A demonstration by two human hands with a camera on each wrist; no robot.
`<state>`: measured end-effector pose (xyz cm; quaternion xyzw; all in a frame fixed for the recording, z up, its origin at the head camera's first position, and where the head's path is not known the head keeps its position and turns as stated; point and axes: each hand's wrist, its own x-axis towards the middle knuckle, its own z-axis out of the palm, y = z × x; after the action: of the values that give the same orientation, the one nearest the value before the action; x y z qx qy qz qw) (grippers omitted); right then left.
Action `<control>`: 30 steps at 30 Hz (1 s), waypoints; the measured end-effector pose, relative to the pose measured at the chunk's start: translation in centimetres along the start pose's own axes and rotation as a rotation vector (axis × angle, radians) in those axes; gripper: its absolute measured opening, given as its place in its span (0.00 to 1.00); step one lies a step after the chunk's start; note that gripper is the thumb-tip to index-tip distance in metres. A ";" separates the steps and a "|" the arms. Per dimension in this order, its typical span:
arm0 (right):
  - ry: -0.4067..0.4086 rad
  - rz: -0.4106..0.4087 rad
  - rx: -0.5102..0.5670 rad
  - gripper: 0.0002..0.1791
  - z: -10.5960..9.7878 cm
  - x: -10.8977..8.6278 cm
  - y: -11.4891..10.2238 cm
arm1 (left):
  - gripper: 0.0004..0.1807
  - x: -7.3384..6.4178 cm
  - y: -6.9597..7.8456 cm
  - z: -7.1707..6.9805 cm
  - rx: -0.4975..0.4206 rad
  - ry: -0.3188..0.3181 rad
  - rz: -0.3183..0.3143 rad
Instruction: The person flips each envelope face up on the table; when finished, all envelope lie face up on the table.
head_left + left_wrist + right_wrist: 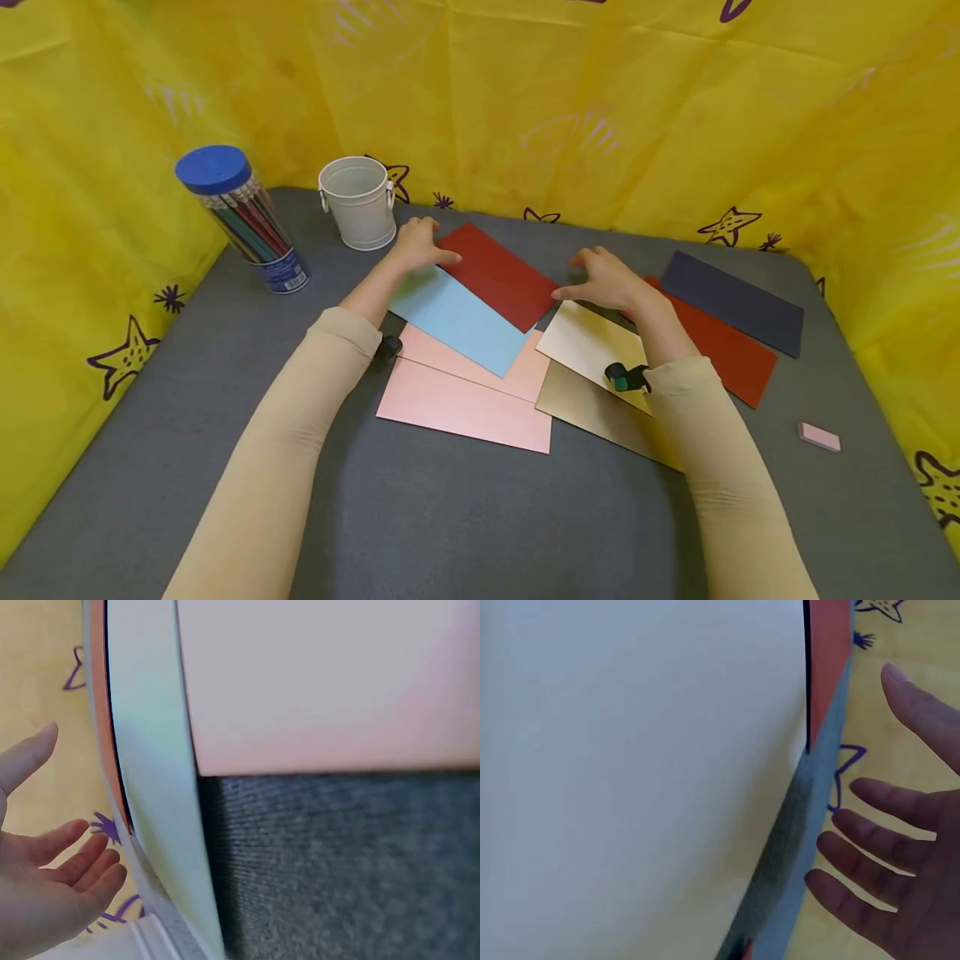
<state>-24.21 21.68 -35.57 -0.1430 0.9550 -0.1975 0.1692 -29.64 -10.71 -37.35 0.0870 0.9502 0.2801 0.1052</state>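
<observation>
A dark red sheet lies partly over a light blue sheet mid-table. My left hand is at the red sheet's left end, thumb overlapping its corner in the head view. In the left wrist view that hand has its fingers spread and loosely bent, holding nothing. By the red sheet's right corner is my right hand, above the far edge of a cream sheet. Its fingers are apart with nothing between them in the right wrist view.
Pink sheets and a tan sheet lie nearer me. At right are a bright red sheet, a navy sheet and a pink eraser. A white bucket and a blue-lidded pencil tub stand back left.
</observation>
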 end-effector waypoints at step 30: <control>-0.053 0.049 0.035 0.29 2.0 3.1 -0.8 | 0.48 0.7 0.4 0.7 0.093 -0.064 -0.186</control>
<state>-26.05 19.28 -37.74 -0.1218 0.9498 -0.2061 0.2016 -30.12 -9.84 -37.84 0.0123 0.9623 0.2219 0.1568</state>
